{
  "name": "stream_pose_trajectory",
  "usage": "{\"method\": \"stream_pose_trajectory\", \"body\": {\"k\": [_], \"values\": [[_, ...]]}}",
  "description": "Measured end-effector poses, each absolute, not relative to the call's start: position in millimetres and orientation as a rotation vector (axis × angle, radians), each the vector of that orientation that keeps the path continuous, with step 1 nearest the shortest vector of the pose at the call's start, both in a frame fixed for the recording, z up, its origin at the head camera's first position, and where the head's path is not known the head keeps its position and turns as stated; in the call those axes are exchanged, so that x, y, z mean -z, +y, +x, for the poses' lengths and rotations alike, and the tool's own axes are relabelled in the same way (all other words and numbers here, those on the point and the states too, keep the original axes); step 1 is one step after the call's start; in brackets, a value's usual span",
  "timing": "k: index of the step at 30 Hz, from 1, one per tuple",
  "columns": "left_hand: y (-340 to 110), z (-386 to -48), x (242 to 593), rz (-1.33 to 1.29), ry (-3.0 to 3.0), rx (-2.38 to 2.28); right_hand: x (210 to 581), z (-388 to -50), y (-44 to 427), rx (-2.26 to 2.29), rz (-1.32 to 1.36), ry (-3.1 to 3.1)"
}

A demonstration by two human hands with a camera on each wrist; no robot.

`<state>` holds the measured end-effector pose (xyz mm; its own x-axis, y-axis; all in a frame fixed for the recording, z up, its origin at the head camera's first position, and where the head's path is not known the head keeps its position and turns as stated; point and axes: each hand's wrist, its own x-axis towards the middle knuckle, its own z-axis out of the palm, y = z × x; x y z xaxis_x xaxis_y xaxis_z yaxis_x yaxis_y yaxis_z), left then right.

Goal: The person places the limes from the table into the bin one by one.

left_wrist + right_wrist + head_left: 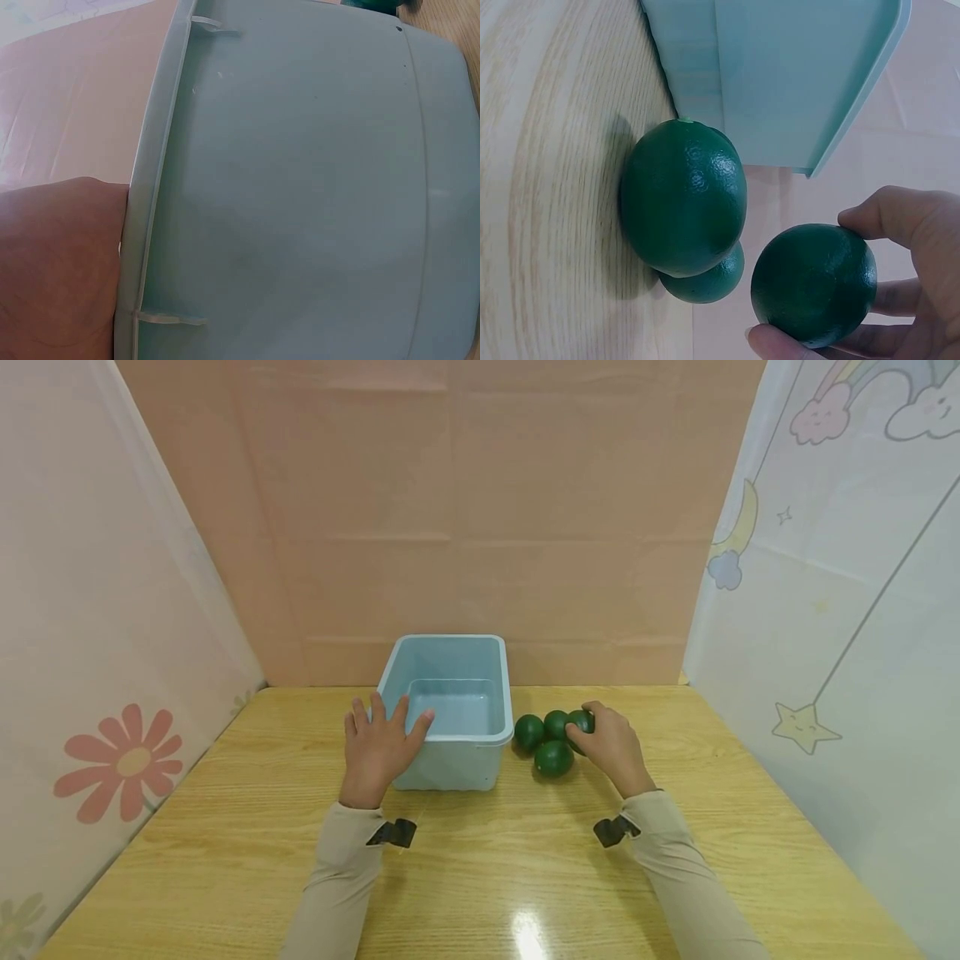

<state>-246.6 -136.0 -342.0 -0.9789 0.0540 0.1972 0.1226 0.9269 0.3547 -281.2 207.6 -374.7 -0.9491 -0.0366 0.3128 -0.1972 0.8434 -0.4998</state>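
My right hand [615, 747] grips a glossy dark green lime [814, 285] between thumb and fingers. In the right wrist view that lime appears raised off the table, apart from the others. Three more limes [553, 759] lie grouped just left of the hand, one of them nearest the bin. A light blue plastic bin [450, 766] stands left of the limes, with no contents visible inside. My left hand [378, 747] lies with spread fingers at the bin's front left rim, touching it. The left wrist view shows mostly the bin's outer wall, and the fingers are out of sight there.
Everything stands on a light wood-grain table [472, 868]. A pinkish-brown backdrop [472, 527] rises at its far edge, close behind the bin. Printed white sheets [840, 635] border the table on both sides.
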Motion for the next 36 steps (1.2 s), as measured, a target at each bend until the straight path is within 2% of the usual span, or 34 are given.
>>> {"method": "stream_pose_trajectory", "body": {"k": [36], "values": [[-135.0, -246.2, 341.7, -0.127, -2.873, 0.555, 374.7, -283.1, 207.0, -0.793, 0.165, -2.723]]}}
